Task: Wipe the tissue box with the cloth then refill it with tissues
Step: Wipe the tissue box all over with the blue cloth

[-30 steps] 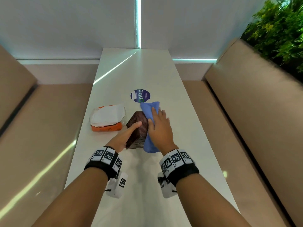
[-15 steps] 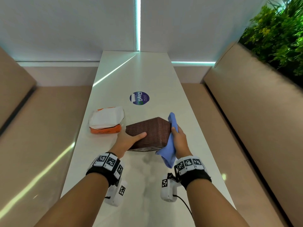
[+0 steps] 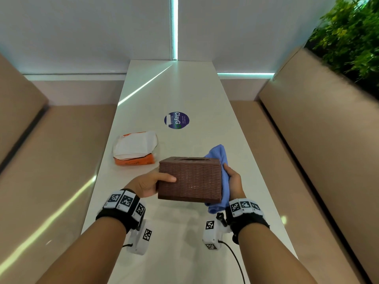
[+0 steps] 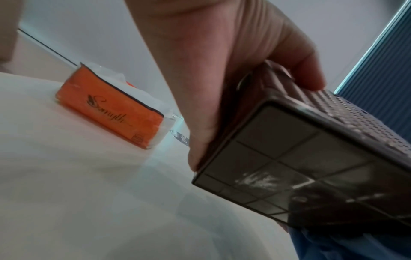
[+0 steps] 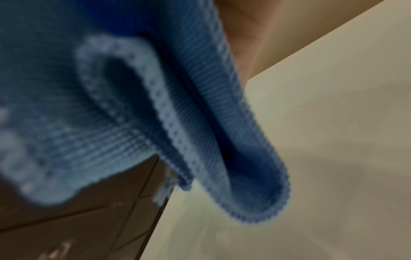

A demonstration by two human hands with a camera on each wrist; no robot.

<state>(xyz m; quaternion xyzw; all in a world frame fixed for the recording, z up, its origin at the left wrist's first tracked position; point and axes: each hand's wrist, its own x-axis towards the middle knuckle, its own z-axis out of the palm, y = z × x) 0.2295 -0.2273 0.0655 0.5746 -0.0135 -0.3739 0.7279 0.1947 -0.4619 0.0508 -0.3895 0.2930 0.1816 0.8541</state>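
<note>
The brown woven tissue box [image 3: 189, 179] is lifted off the white table [image 3: 184, 89], its slotted top facing up. My left hand [image 3: 147, 182] grips its left end, thumb across the near side. From the left wrist view I see the box's gridded underside [image 4: 289, 158]. My right hand [image 3: 233, 181] presses the blue cloth [image 3: 219, 158] against the box's right end; whether its fingers are curled is hidden. In the right wrist view the folded cloth [image 5: 155, 105] fills most of the picture, hanging over the box's underside [image 5: 89, 219]. The orange tissue pack [image 3: 135, 148] lies on the table to the left.
A round dark blue sticker [image 3: 176, 120] sits on the table beyond the box. Beige bench seats [image 3: 51, 160] run along both sides of the narrow table. A green plant [image 3: 348, 37] stands behind the right bench.
The box has turned from lying tilted to level with its long side toward me and risen off the table. The cloth hand moved from the box's top to its right end.
</note>
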